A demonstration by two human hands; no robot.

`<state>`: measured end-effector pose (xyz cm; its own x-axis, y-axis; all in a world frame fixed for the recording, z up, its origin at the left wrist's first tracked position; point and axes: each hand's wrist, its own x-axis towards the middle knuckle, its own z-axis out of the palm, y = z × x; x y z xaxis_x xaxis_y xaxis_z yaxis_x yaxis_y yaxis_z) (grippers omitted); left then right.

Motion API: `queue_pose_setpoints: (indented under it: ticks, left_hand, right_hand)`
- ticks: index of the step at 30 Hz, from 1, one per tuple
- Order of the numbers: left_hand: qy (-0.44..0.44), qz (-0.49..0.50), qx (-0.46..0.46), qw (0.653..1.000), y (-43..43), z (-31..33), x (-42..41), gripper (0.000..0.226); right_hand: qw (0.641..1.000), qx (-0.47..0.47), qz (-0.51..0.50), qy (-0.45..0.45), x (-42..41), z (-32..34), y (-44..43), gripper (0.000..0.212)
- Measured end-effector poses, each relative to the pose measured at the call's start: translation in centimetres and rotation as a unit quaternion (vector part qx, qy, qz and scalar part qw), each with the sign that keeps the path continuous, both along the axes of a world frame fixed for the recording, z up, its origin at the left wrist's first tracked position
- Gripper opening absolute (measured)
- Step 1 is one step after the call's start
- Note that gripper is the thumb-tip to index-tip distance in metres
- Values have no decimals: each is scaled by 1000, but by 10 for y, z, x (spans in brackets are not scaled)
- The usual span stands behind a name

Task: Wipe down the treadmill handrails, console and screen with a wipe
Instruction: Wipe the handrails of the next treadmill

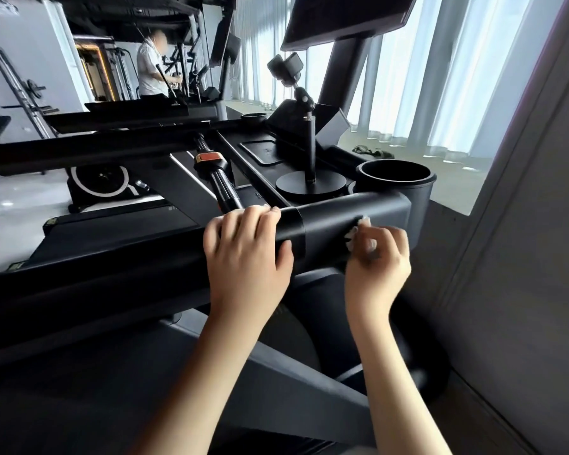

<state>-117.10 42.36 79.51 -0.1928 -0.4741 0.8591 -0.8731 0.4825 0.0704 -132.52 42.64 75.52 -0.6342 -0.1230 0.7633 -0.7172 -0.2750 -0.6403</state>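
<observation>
Head view: handrail runs left-right; right hand presses wipe against it.

The thick black handrail looks like smooth, matt plastic or rubber with a soft sheen. The crumpled white wipe looks like thin, soft paper or cloth. The round black cup holder looks like matt plastic. The dark tilted screen looks glossy.

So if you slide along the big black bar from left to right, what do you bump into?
Left hand gripping the handrail → white wipe → right hand pressing it on → black cup holder at the end.
</observation>
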Motion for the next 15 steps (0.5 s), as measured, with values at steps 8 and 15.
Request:
queue_pose_setpoints:
  ticks: [8,15]
  left_hand:
    - [-9,-2,-3,1000,-2,-2,2,37]
    - [-12,-4,-8,1000,-1,-2,2,37]
  right_hand:
    - [999,-21,40,-17,17,-9,2,9]
    - [999,-29,25,-10,20,-6,0,8]
